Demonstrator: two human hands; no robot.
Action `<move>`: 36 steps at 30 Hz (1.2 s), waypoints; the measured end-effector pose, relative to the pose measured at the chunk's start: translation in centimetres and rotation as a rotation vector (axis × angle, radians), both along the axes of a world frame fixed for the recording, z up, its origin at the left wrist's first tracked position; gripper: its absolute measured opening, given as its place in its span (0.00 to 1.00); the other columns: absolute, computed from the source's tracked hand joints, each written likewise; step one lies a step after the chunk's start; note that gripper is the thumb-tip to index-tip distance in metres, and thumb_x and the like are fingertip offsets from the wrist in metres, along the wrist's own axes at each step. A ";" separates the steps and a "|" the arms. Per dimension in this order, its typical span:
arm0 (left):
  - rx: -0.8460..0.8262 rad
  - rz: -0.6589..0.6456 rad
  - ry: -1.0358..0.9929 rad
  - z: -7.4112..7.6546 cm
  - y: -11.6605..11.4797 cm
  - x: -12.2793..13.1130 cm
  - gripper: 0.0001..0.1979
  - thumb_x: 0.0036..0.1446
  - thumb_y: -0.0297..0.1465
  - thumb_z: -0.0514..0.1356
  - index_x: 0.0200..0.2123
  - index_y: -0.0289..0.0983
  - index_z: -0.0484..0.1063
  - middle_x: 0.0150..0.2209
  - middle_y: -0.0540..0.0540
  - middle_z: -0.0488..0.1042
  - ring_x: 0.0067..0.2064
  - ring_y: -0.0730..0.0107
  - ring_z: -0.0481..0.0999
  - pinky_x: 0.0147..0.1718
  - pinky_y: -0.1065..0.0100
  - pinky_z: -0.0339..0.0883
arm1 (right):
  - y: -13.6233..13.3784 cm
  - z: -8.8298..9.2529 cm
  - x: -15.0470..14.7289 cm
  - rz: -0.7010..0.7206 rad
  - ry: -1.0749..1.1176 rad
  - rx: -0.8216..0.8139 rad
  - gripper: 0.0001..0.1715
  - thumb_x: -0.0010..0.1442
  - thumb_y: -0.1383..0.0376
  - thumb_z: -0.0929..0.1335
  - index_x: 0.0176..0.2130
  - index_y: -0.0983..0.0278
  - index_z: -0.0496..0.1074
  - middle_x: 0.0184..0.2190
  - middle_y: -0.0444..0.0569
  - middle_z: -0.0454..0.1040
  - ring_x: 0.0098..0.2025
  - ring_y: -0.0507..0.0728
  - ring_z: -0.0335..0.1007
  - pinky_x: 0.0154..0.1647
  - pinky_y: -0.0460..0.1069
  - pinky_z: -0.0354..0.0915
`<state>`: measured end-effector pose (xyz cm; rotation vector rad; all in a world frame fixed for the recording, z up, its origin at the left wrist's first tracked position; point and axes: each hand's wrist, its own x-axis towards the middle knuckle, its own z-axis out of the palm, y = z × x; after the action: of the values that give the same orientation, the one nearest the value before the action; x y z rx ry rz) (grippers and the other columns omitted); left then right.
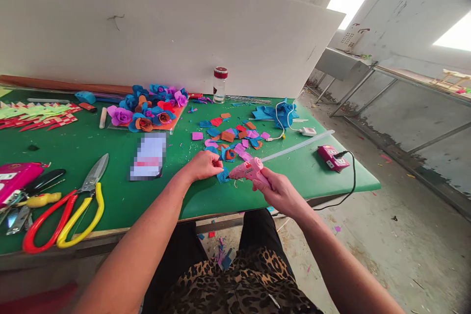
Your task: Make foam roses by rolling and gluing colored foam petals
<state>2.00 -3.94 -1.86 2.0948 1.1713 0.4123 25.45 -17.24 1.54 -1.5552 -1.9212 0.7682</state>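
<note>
My right hand (276, 187) is wrapped around a pink hot glue gun (250, 169), with a long translucent glue stick (298, 146) running out of its back. The gun's nozzle points left, at a blue crepe paper petal (222, 175). My left hand (206, 165) has its fingers pinched at the upper edge of that petal; the exact grip is partly hidden. Just beyond the fingertips sits a blue-and-brown paper rose (229, 154). Loose blue, purple, brown and red paper petals (227, 135) lie scattered behind it.
Finished paper flowers (147, 108) are piled at back left, near a phone (147, 156). Scissors (83, 191) and tools lie at left. A lidded glass jar (220, 86) stands by the white board. White cable (278, 120) and a pink power socket (333, 158) are at right.
</note>
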 end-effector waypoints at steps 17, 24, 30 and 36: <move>0.027 -0.021 0.015 -0.3 0.2 -0.1 0.05 0.44 0.31 0.60 0.23 0.36 0.76 0.23 0.49 0.77 0.28 0.68 0.74 0.27 0.71 0.61 | 0.2 0.0 -0.2 0.007 -0.072 0.012 0.15 0.67 0.55 0.59 0.36 0.63 0.66 0.27 0.45 0.71 0.26 0.53 0.62 0.28 0.47 0.54; 0.012 -0.014 0.018 -0.2 0.1 0.0 0.05 0.44 0.30 0.60 0.24 0.36 0.76 0.24 0.49 0.77 0.28 0.69 0.73 0.27 0.71 0.61 | 0.3 -0.7 0.3 -0.055 -0.041 0.015 0.16 0.66 0.55 0.60 0.33 0.62 0.65 0.23 0.41 0.64 0.23 0.50 0.54 0.24 0.45 0.49; 0.008 -0.007 0.025 0.0 0.0 0.0 0.05 0.44 0.31 0.61 0.24 0.36 0.76 0.23 0.49 0.77 0.28 0.69 0.73 0.27 0.71 0.61 | 0.2 -0.6 0.5 -0.089 -0.003 0.002 0.17 0.67 0.54 0.60 0.35 0.63 0.66 0.21 0.39 0.60 0.21 0.49 0.52 0.23 0.45 0.49; 0.014 -0.006 0.021 -0.1 0.1 0.0 0.05 0.44 0.30 0.61 0.24 0.36 0.76 0.24 0.49 0.78 0.29 0.68 0.75 0.28 0.71 0.61 | 0.2 -0.6 0.6 -0.088 0.044 -0.005 0.17 0.66 0.54 0.60 0.35 0.63 0.66 0.21 0.39 0.59 0.21 0.49 0.52 0.22 0.45 0.48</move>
<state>2.00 -3.88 -1.98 2.1193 1.1764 0.3980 26.02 -17.08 0.92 -1.6013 -1.8083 0.7636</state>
